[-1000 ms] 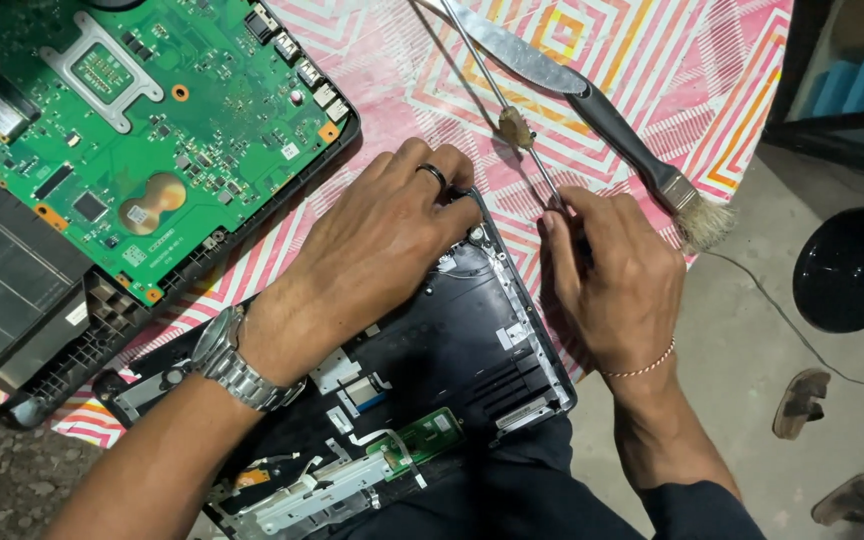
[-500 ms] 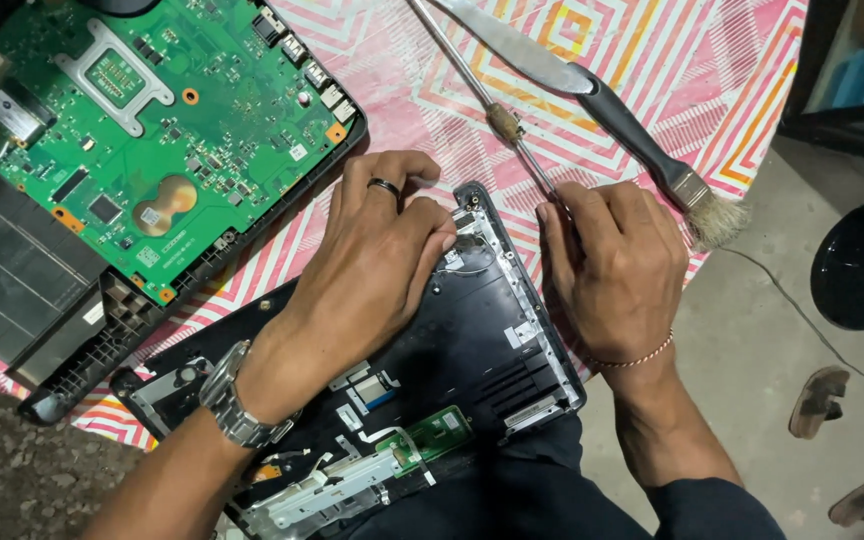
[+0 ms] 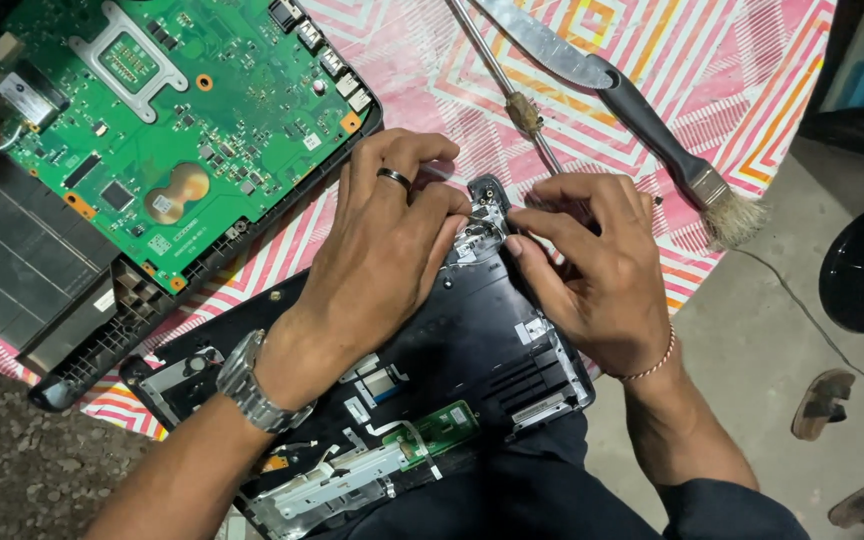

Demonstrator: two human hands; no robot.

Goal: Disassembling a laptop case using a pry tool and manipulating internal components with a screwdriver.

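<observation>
We have both hands on the far corner of a black laptop shell (image 3: 472, 350) that lies across our lap and the near edge of the desk (image 3: 402, 60), which is covered by a pink-and-white zigzag cloth. Our left hand (image 3: 387, 250), with a dark ring and a metal wristwatch (image 3: 252, 385), lies palm down on the shell, its fingers curled and pressing at the corner hinge fitting (image 3: 480, 222). Our right hand (image 3: 592, 270), with a thin bracelet at the wrist, comes in from 3 o'clock, its fingers bent and its fingertips (image 3: 517, 243) pinched against the same fitting. Whether it grips a small part there we cannot tell.

At 10 o'clock from our hands a green circuit board (image 3: 172, 130) sits in a second black casing (image 3: 42, 290). At 12 o'clock a screwdriver (image 3: 512, 95) lies on the cloth, its tip hidden behind our right hand. Just beside it, at 1 o'clock, lies a paintbrush (image 3: 652, 130) with a dark handle and pale bristles. On the shell near our lap, at 6 o'clock, a small green board (image 3: 442, 430) shows.
</observation>
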